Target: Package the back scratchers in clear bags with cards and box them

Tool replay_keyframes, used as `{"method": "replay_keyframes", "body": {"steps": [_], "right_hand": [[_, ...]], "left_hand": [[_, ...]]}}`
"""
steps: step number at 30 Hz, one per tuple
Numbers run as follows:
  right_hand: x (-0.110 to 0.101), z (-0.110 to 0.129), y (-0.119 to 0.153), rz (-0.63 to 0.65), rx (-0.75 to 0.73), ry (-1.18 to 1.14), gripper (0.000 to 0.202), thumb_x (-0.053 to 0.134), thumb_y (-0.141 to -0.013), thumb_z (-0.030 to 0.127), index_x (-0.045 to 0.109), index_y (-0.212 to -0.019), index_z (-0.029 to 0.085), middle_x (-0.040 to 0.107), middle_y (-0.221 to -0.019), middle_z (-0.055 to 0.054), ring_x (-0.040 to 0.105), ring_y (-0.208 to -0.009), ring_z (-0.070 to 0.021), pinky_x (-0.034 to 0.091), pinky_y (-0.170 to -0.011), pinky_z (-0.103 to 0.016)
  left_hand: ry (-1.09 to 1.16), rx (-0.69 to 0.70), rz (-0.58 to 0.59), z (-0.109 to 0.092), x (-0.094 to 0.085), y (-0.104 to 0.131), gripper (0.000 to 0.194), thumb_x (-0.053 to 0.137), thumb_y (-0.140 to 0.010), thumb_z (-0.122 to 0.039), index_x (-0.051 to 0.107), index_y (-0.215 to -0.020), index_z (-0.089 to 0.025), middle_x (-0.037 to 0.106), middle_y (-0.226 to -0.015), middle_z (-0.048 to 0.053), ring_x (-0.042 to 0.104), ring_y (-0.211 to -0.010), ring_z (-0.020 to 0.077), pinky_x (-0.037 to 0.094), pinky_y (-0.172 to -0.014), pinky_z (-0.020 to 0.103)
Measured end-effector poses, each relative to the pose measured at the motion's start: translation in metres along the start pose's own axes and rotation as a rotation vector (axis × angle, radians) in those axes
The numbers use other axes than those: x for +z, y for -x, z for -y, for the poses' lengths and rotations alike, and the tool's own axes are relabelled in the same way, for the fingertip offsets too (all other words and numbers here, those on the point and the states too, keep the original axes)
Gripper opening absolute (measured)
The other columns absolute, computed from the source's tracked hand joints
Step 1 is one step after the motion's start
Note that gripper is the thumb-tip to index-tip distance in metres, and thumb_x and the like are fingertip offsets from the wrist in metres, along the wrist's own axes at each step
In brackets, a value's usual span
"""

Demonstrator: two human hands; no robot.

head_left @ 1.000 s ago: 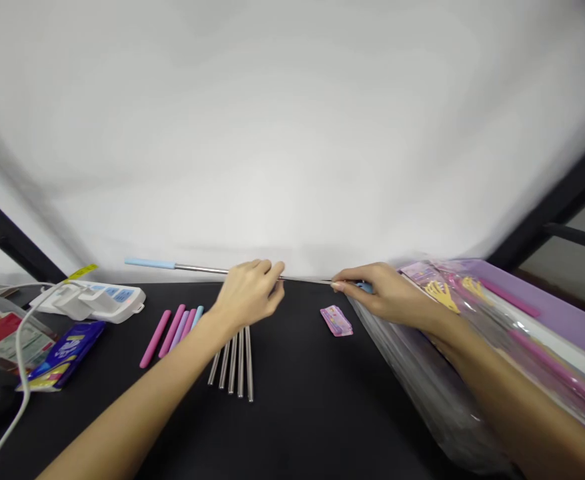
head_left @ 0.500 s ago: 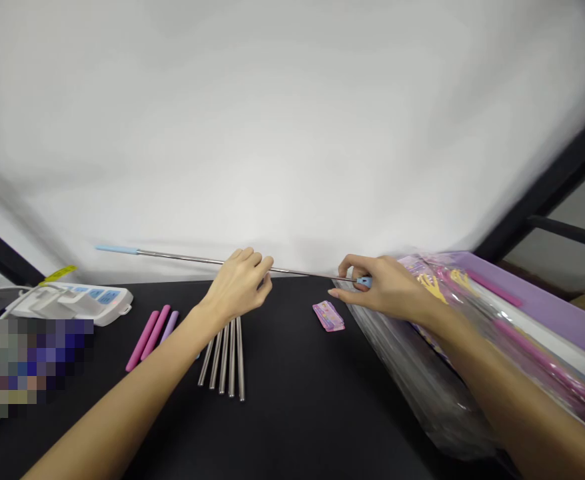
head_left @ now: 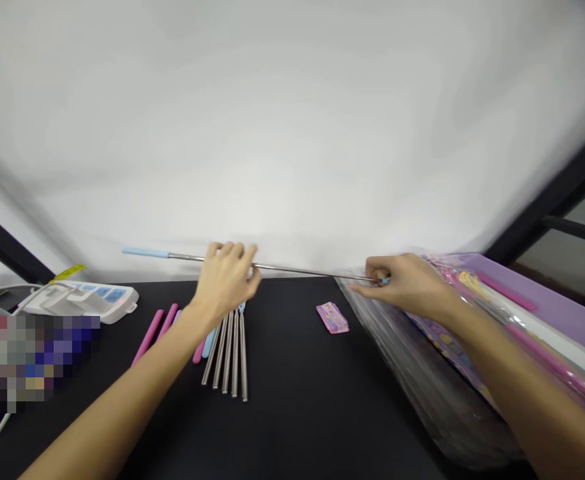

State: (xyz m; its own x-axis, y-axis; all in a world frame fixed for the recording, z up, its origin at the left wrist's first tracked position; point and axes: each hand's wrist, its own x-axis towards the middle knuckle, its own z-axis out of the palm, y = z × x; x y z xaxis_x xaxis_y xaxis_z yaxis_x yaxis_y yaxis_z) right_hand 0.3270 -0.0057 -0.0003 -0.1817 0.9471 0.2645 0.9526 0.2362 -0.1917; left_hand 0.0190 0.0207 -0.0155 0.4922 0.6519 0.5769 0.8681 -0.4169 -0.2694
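At the bottom of the frame lies the black table (head_left: 302, 413), and the two bare forearms come in from the lower left and lower right corners. A little further, in the lower middle, a group of bare metal rods (head_left: 228, 357) lies side by side on the table, and to the left of them some pink and blue sleeves (head_left: 158, 325) lie partly hidden behind the left arm. A small pink packet (head_left: 332, 317) lies alone in the middle of the table, well apart from the rods. On the right side a clear plastic bag (head_left: 422, 387) with pink and yellow items inside rests against a purple tray (head_left: 562, 310). At the left edge a white power strip (head_left: 80, 298) sits near the back of the table. Further back, the left hand (head_left: 225, 280) is closed around the middle of a long thin telescopic rod (head_left: 302, 270), its fingers curled over the metal. The right hand (head_left: 410, 283) pinches the right end of the same rod between thumb and fingers, just above the edge of the bag. The rod is held in the air above the far edge of the table, almost level, and its light blue handle (head_left: 140, 253) points to the left of the frame. Behind everything is a white backdrop (head_left: 292, 133).
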Motion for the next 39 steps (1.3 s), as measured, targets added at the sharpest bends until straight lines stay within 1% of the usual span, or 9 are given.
{"method": "replay_keyframes", "body": {"steps": [3, 9, 14, 16, 21, 24, 29, 36, 39], "right_hand": [[-0.002, 0.01, -0.003, 0.013, 0.012, 0.004, 0.037, 0.064, -0.073, 0.056, 0.049, -0.063, 0.024, 0.049, -0.051, 0.004, 0.042, -0.049, -0.0143, 0.027, -0.051, -0.026], [0.009, 0.049, -0.012, 0.062, -0.071, -0.056, 0.03, 0.063, -0.074, 0.049, 0.049, -0.065, 0.024, 0.054, -0.057, 0.004, 0.045, -0.053, -0.0133, 0.028, -0.052, -0.025], [0.001, 0.025, -0.008, 0.033, 0.015, 0.035, 0.033, 0.062, -0.074, 0.052, 0.048, -0.063, 0.024, 0.049, -0.052, 0.004, 0.043, -0.051, -0.014, 0.027, -0.052, -0.026], [0.001, 0.028, -0.01, 0.051, -0.002, 0.046, 0.031, 0.062, -0.075, 0.051, 0.05, -0.064, 0.024, 0.053, -0.054, 0.003, 0.045, -0.052, -0.0146, 0.027, -0.053, -0.026], [0.007, 0.061, -0.02, 0.077, -0.146, 0.038, 0.025, 0.062, -0.075, 0.047, 0.055, -0.068, 0.024, 0.06, -0.061, 0.002, 0.051, -0.057, -0.0154, 0.027, -0.054, -0.026], [0.005, 0.059, -0.021, 0.08, -0.126, 0.038, 0.025, 0.062, -0.076, 0.046, 0.055, -0.067, 0.024, 0.062, -0.062, 0.001, 0.051, -0.057, -0.0151, 0.027, -0.054, -0.026], [0.008, 0.042, -0.018, 0.081, -0.068, 0.061, 0.021, 0.06, -0.076, 0.041, 0.054, -0.065, 0.023, 0.06, -0.061, 0.001, 0.05, -0.058, -0.0154, 0.027, -0.054, -0.026], [0.027, 0.059, -0.015, 0.14, -0.147, -0.163, 0.022, 0.061, -0.075, 0.034, 0.052, -0.061, 0.021, 0.054, -0.057, 0.003, 0.044, -0.054, -0.0115, 0.027, -0.054, -0.025], [0.026, 0.055, -0.013, 0.174, -0.188, -0.28, 0.03, 0.062, -0.08, 0.045, 0.056, -0.064, 0.02, 0.055, -0.058, 0.004, 0.045, -0.056, -0.0111, 0.028, -0.055, -0.025]], "left_hand": [[-0.03, -0.115, 0.03, 0.002, 0.005, 0.002, 0.018, 0.046, -0.088, -0.022, 0.061, -0.097, -0.015, 0.064, -0.08, 0.011, 0.06, -0.078, 0.0273, 0.038, -0.075, 0.041], [0.129, 0.123, -0.009, -0.04, -0.003, -0.003, 0.024, 0.047, -0.087, -0.017, 0.058, -0.108, -0.016, 0.063, -0.084, 0.007, 0.057, -0.087, 0.0241, 0.041, -0.079, 0.036], [-0.055, -0.034, 0.003, -0.005, 0.0, 0.003, 0.014, 0.046, -0.088, -0.02, 0.06, -0.089, -0.015, 0.063, -0.078, 0.009, 0.059, -0.081, 0.0268, 0.041, -0.077, 0.042], [-0.026, -0.054, 0.055, -0.007, 0.002, 0.005, 0.011, 0.048, -0.086, -0.018, 0.059, -0.085, -0.016, 0.062, -0.075, 0.008, 0.058, -0.074, 0.0246, 0.042, -0.072, 0.039], [0.192, 0.167, 0.045, -0.04, -0.003, 0.0, 0.013, 0.05, -0.087, -0.016, 0.057, -0.098, -0.016, 0.063, -0.083, 0.007, 0.057, -0.089, 0.0229, 0.046, -0.076, 0.033], [0.139, 0.164, 0.024, -0.024, -0.006, 0.0, 0.015, 0.047, -0.095, -0.025, 0.057, -0.096, -0.015, 0.062, -0.08, 0.007, 0.058, -0.084, 0.0228, 0.046, -0.078, 0.035], [0.262, 0.304, 0.135, 0.012, -0.002, 0.009, 0.023, 0.037, -0.102, -0.028, 0.057, -0.106, -0.016, 0.065, -0.083, 0.005, 0.06, -0.072, 0.0177, 0.045, -0.066, 0.029], [0.238, 0.316, -0.108, -0.017, 0.009, 0.015, 0.025, 0.036, -0.101, -0.017, 0.058, -0.113, -0.014, 0.068, -0.08, 0.005, 0.059, -0.069, 0.0164, 0.046, -0.067, 0.03], [0.214, 0.335, -0.057, -0.004, 0.011, 0.013, 0.024, 0.039, -0.101, -0.021, 0.06, -0.111, -0.015, 0.068, -0.078, 0.004, 0.06, -0.067, 0.016, 0.045, -0.068, 0.03]]}}
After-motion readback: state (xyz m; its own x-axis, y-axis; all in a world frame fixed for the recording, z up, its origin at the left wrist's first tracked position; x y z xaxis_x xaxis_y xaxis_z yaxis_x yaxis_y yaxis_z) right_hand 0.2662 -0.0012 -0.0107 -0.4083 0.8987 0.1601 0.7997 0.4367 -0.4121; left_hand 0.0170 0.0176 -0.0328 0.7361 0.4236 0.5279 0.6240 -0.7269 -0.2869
